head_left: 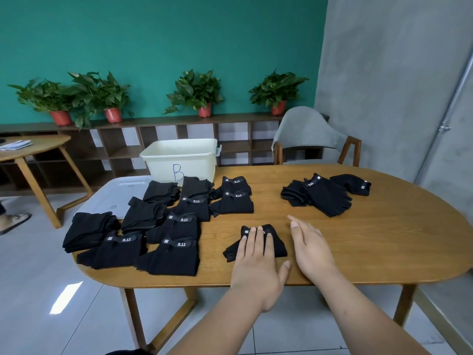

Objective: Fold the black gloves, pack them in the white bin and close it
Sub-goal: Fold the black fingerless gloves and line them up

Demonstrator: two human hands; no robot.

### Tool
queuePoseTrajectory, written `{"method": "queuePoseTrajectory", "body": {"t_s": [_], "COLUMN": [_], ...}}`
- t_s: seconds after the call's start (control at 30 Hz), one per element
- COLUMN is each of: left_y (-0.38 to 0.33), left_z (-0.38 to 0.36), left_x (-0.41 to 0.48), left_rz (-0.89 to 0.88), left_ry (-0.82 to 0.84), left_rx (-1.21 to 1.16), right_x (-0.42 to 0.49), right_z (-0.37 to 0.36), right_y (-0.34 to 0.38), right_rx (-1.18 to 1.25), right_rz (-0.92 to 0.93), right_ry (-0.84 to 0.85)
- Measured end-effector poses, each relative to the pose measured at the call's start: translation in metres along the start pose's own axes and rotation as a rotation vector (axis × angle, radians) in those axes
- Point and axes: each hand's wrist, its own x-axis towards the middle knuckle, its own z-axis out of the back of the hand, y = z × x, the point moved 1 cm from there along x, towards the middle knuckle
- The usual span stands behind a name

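Note:
A folded black glove point(275, 242) lies on the wooden table point(384, 239) in front of me. My left hand point(256, 262) presses flat on it with straight fingers. My right hand point(311, 248) rests open on the wood just right of the glove, apart from it. Several folded black gloves point(169, 226) with "5.11" labels lie in rows at the left. A small pile of unfolded gloves point(325, 193) sits at the far right. The white bin point(180, 160), marked with a blue "B", stands open at the table's far edge. Its white lid point(115, 193) lies flat to the bin's left, partly under gloves.
A grey chair point(309, 134) stands behind the table at the right. Another wooden table point(30, 149) is at the left, with a person's sandalled foot point(15, 220) near it. Potted plants point(197, 96) line a low shelf along the green wall.

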Motion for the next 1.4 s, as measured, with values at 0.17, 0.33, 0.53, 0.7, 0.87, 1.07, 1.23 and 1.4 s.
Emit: {"method": "queuePoseTrajectory", "body": {"t_s": [0.17, 0.33, 0.53, 0.7, 0.87, 1.07, 1.23, 1.4], "left_y": [0.011, 0.036, 0.069, 0.086, 0.092, 0.085, 0.076, 0.079], "left_z": [0.014, 0.017, 0.015, 0.020, 0.016, 0.018, 0.013, 0.008], "left_x": [0.011, 0.027, 0.046, 0.055, 0.059, 0.064, 0.069, 0.071], "left_rz": [0.045, 0.067, 0.041, 0.000, -0.013, 0.006, 0.017, 0.036], "left_ry": [0.139, 0.170, 0.167, 0.154, 0.101, -0.026, 0.036, 0.100], "left_rx": [-0.001, 0.004, 0.017, 0.012, 0.003, -0.014, -0.003, 0.000], "right_x": [0.000, -0.001, -0.003, -0.002, -0.002, -0.002, -0.002, -0.001], "right_z": [0.001, -0.001, -0.002, -0.003, -0.004, -0.004, -0.005, -0.005], "right_y": [0.003, 0.004, 0.006, 0.007, 0.009, 0.009, 0.008, 0.009], "right_rx": [-0.050, -0.082, -0.117, -0.146, -0.168, -0.189, -0.185, -0.179], "right_rz": [-0.037, -0.040, -0.024, -0.025, -0.023, -0.028, -0.018, -0.012], "right_ry": [0.014, 0.012, -0.006, -0.009, -0.006, -0.003, -0.006, -0.007]}}
